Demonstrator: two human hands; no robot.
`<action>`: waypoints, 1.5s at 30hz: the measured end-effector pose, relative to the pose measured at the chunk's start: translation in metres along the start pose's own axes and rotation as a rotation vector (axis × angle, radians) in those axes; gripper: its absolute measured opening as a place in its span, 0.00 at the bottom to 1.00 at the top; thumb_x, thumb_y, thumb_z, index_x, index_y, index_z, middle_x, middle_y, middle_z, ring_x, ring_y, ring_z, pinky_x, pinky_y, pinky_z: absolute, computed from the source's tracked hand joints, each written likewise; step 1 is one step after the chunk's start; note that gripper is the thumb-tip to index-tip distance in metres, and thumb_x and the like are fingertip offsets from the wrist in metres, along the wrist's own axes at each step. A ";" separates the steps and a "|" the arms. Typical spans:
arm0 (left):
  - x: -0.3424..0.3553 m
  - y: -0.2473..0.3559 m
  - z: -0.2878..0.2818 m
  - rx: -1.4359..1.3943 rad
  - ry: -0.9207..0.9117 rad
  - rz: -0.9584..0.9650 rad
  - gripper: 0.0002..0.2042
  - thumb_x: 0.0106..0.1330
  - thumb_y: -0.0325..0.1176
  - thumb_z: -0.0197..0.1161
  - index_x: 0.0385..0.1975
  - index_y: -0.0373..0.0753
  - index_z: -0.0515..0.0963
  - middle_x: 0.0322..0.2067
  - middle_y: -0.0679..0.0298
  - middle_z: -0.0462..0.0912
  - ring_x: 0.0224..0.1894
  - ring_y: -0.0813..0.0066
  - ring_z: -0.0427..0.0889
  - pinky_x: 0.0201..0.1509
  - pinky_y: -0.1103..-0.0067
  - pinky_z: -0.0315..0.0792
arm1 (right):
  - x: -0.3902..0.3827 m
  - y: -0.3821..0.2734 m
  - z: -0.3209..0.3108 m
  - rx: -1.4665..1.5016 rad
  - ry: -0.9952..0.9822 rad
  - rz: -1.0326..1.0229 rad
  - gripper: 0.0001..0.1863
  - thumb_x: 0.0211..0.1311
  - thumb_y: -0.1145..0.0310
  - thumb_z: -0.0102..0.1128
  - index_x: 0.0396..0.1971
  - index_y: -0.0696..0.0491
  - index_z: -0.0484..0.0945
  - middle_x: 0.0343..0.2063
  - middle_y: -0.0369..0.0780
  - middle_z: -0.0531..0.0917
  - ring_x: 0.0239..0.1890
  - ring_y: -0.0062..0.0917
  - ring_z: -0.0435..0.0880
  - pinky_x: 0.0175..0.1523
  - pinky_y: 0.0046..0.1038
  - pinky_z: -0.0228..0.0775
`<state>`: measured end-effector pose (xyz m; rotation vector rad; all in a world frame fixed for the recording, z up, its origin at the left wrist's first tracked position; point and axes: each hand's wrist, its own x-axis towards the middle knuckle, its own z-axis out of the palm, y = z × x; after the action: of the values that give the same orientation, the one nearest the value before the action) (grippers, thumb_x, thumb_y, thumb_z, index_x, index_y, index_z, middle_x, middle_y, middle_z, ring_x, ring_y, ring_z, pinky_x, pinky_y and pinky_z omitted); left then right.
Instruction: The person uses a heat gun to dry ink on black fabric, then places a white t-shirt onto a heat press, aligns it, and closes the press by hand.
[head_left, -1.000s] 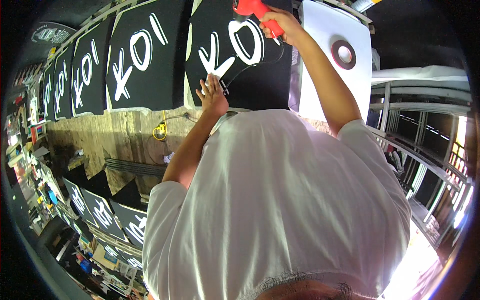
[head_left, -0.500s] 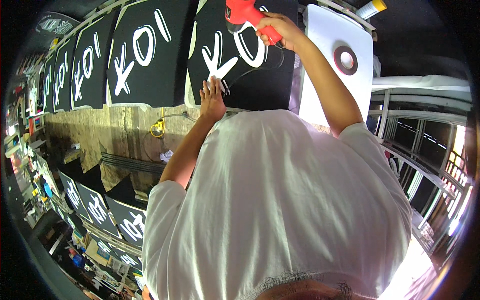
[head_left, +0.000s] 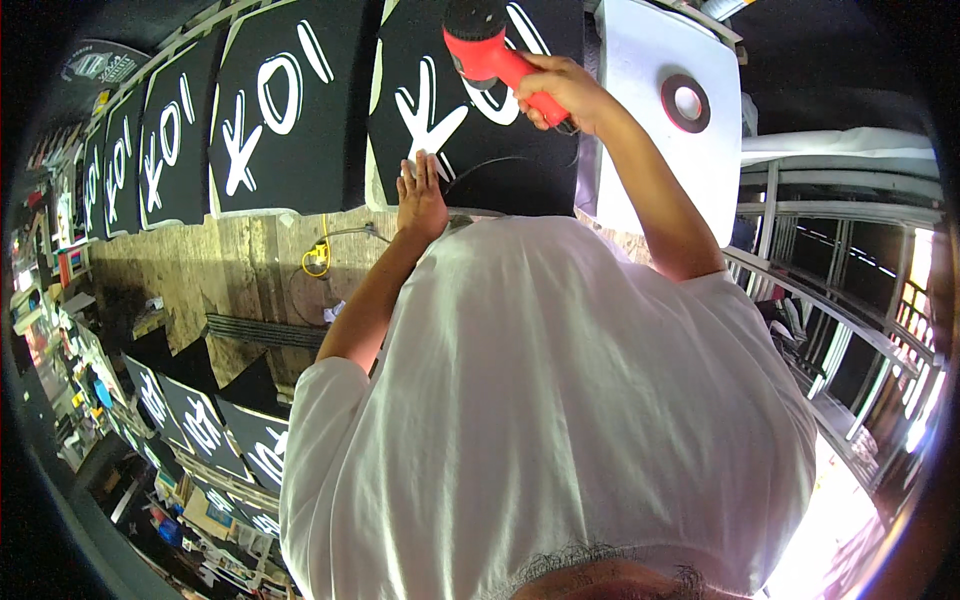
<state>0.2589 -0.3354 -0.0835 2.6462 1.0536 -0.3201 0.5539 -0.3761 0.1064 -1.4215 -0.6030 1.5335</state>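
Note:
My right hand (head_left: pixel 570 95) is wrapped round the handle of a red and black heat gun (head_left: pixel 490 58). The gun is over a black fabric panel (head_left: pixel 510 165) printed with large white letters, and covers part of the print. A thin dark cord trails from the handle across the panel. My left hand (head_left: pixel 424 200) lies flat on the near left part of the same panel, fingers stretched out beside and touching the lower end of a white letter. Nothing shows in that hand.
To the right, a white board (head_left: pixel 640 140) carries a roll of tape (head_left: pixel 686 103). More printed black panels (head_left: pixel 285 150) line up to the left. A yellow cable connector (head_left: pixel 316 260) hangs below them. Metal racks (head_left: pixel 830 240) stand at right, and further panels (head_left: pixel 200 420) lie behind me at lower left.
The heat gun has shifted slightly toward me and tilted, showing its round black end. My right hand moved nearer with it; my left hand stays in place on the panel.

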 end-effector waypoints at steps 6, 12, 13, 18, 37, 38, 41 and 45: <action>-0.003 -0.004 -0.004 0.048 -0.077 -0.031 0.39 0.64 0.29 0.49 0.74 0.34 0.40 0.76 0.51 0.37 0.76 0.40 0.39 0.75 0.47 0.40 | -0.049 0.008 0.000 0.048 0.057 0.090 0.28 0.55 0.74 0.58 0.59 0.59 0.68 0.24 0.41 0.76 0.18 0.20 0.73 0.21 0.24 0.66; -0.003 -0.010 -0.013 0.015 -0.118 -0.019 0.39 0.64 0.31 0.50 0.74 0.32 0.41 0.75 0.49 0.37 0.75 0.37 0.40 0.73 0.44 0.40 | -0.077 0.025 -0.003 0.049 0.117 0.015 0.32 0.55 0.76 0.61 0.63 0.56 0.69 0.22 0.39 0.77 0.17 0.21 0.75 0.21 0.24 0.67; -0.005 -0.007 -0.014 -0.005 -0.100 -0.024 0.37 0.65 0.31 0.49 0.73 0.32 0.43 0.75 0.49 0.40 0.75 0.38 0.43 0.73 0.44 0.41 | -0.080 0.026 -0.003 0.031 0.111 -0.026 0.33 0.54 0.76 0.61 0.64 0.56 0.69 0.22 0.39 0.77 0.17 0.21 0.75 0.21 0.25 0.67; -0.019 -0.003 -0.029 -0.287 -0.029 -0.146 0.26 0.64 0.32 0.48 0.65 0.37 0.66 0.60 0.48 0.73 0.61 0.48 0.73 0.64 0.57 0.66 | -0.080 0.010 0.010 -0.009 0.032 -0.031 0.34 0.57 0.75 0.59 0.66 0.55 0.65 0.22 0.40 0.76 0.16 0.20 0.74 0.22 0.24 0.66; -0.313 -0.052 -0.071 -1.894 1.289 -0.795 0.14 0.74 0.45 0.55 0.36 0.40 0.75 0.17 0.75 0.66 0.19 0.87 0.59 0.22 0.85 0.53 | -0.033 0.072 0.332 -0.351 -1.138 0.036 0.43 0.35 0.82 0.53 0.63 0.58 0.62 0.24 0.39 0.74 0.20 0.22 0.74 0.28 0.23 0.70; -0.326 -0.061 -0.065 -1.871 1.328 -0.787 0.14 0.75 0.44 0.54 0.36 0.39 0.76 0.18 0.74 0.65 0.19 0.87 0.59 0.22 0.85 0.53 | -0.031 0.083 0.357 -0.371 -1.144 0.023 0.43 0.35 0.82 0.52 0.63 0.58 0.62 0.24 0.39 0.74 0.20 0.22 0.74 0.28 0.23 0.70; -0.356 -0.101 -0.030 -1.899 1.399 -0.731 0.13 0.77 0.40 0.50 0.38 0.37 0.77 0.19 0.73 0.66 0.20 0.86 0.59 0.24 0.85 0.54 | -0.017 0.101 0.428 -0.428 -1.183 0.009 0.42 0.38 0.82 0.52 0.64 0.59 0.62 0.24 0.39 0.75 0.21 0.21 0.75 0.28 0.24 0.70; -0.394 -0.157 -0.044 -1.761 1.257 -0.865 0.09 0.76 0.37 0.53 0.40 0.38 0.76 0.25 0.75 0.69 0.28 0.87 0.65 0.32 0.87 0.60 | 0.017 0.116 0.513 -0.490 -1.193 -0.091 0.37 0.40 0.80 0.52 0.59 0.60 0.67 0.23 0.37 0.76 0.22 0.21 0.76 0.28 0.24 0.70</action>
<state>-0.1256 -0.4619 0.0502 0.4808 1.4706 1.5082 0.0343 -0.2954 0.1077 -0.6126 -1.8057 2.1636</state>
